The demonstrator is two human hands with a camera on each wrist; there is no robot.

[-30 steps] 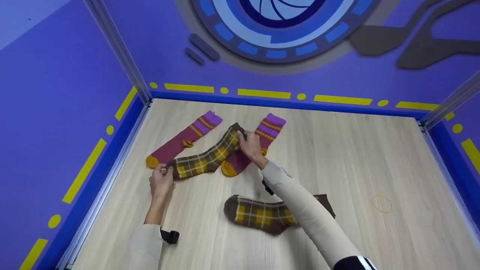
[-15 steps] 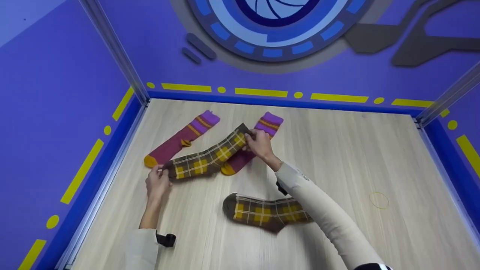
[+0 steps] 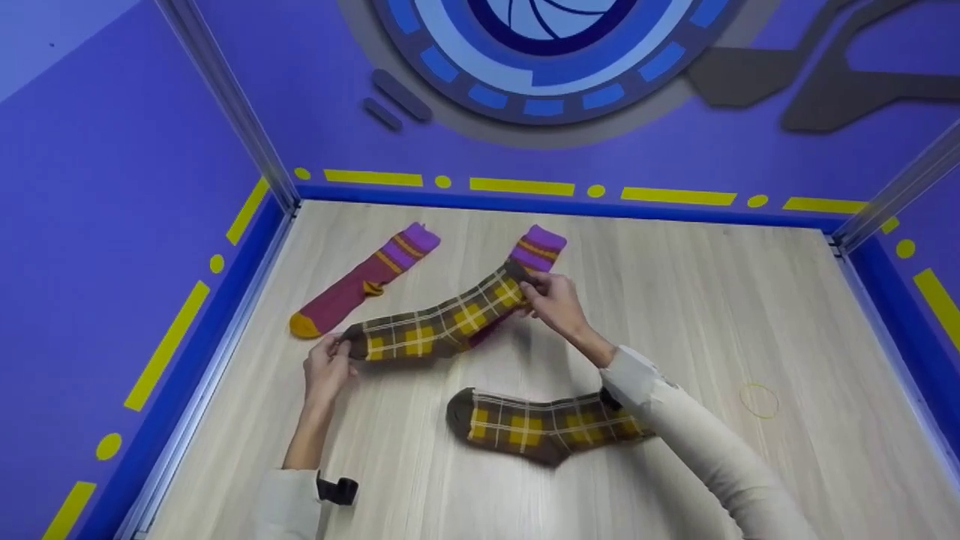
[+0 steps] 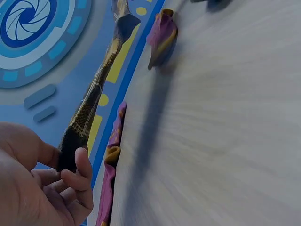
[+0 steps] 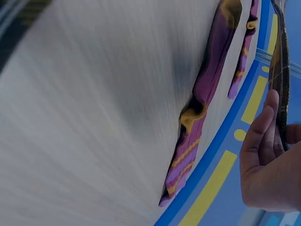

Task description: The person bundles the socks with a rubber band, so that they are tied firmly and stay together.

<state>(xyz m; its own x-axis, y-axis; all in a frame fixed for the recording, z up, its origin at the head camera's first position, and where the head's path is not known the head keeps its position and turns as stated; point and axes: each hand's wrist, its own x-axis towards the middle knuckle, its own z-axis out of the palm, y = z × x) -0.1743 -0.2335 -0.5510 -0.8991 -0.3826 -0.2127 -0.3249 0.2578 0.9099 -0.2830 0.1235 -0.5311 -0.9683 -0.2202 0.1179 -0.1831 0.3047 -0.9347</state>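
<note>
A brown and yellow plaid sock (image 3: 442, 321) is stretched between both hands, lifted above the table. My left hand (image 3: 328, 371) pinches its dark toe, as the left wrist view (image 4: 70, 155) also shows. At the cuff, my right hand (image 3: 559, 304) grips the other end between thumb and fingers. Beneath and behind the lifted sock lies a maroon and purple striped sock (image 3: 541, 244), partly covered in the head view. Its match, another maroon sock (image 3: 352, 289), lies to the left. Nearer the front, a second plaid sock (image 3: 525, 426) lies flat, its cuff end hidden under the right sleeve.
A thin yellow rubber band (image 3: 759, 400) lies on the wooden table (image 3: 750, 315) at the right. Blue walls (image 3: 637, 142) with yellow markings enclose the table at the back and sides.
Both hands have carried the held plaid sock to the right, the right hand also slightly toward the front. It now covers more of the maroon sock behind it. The other socks stay put.
</note>
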